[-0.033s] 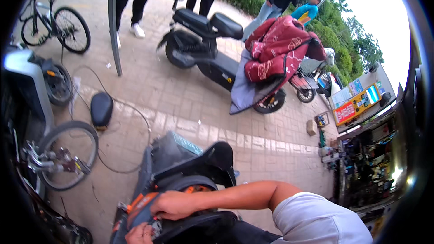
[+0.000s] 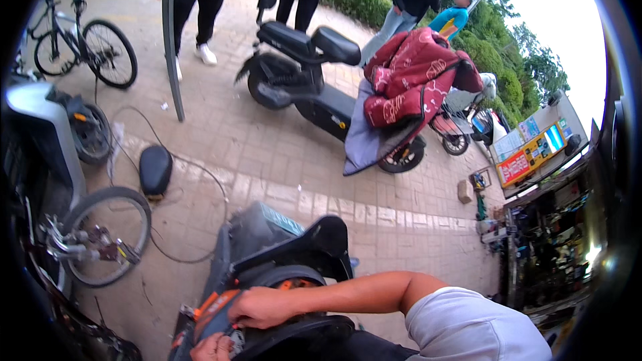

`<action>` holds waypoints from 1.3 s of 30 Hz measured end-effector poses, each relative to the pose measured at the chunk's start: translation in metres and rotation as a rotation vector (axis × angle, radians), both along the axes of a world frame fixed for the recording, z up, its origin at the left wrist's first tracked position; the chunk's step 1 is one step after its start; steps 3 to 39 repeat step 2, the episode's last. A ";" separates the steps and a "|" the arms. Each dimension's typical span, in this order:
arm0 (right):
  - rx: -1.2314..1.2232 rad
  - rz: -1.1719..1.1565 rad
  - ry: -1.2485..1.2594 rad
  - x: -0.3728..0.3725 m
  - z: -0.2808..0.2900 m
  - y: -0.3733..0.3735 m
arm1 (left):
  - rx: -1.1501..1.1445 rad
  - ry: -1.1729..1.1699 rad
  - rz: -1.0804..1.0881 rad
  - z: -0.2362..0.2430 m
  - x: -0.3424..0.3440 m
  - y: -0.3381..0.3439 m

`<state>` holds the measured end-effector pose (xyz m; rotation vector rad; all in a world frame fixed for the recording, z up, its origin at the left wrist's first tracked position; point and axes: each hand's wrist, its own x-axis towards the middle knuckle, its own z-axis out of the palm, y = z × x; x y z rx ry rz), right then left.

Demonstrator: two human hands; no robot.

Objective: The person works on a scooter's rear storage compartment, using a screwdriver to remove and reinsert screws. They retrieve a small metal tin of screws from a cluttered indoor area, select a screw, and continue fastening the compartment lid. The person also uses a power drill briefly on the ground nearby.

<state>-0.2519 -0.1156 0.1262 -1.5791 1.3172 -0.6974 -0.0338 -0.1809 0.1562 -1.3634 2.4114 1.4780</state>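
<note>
A dark grey electric scooter with orange trim (image 2: 215,306) stands close in front of me, its black front part (image 2: 328,237) and wheel partly in view. My right hand (image 2: 264,307) lies over its orange-and-grey panel, fingers curled; whatever is in them is hidden. Beside it, low in the picture, my left hand (image 2: 212,347) is also bent closed, next to a small silvery metal part (image 2: 236,339). The lower edge cuts off part of that hand, and what it holds cannot be made out.
A loose black seat (image 2: 155,170) lies on the paving near a long cable (image 2: 224,194). To the left are a bicycle wheel (image 2: 110,237) and a silver scooter (image 2: 47,120). Further off stands a black scooter with a red cover (image 2: 418,86). Several people stand behind; a cluttered stall (image 2: 555,247) is right.
The whole view has shifted slightly, so the surroundings sit a little lower and further right. Both hands keep the same place on the scooter.
</note>
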 end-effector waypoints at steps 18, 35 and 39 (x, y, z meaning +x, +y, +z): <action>0.011 -0.006 0.016 0.003 -0.005 0.002 | 0.084 -0.022 0.012 0.015 -0.010 -0.012; 0.011 -0.006 0.016 0.003 -0.005 0.002 | 0.084 -0.022 0.012 0.015 -0.010 -0.012; 0.011 -0.006 0.016 0.003 -0.005 0.002 | 0.084 -0.022 0.012 0.015 -0.010 -0.012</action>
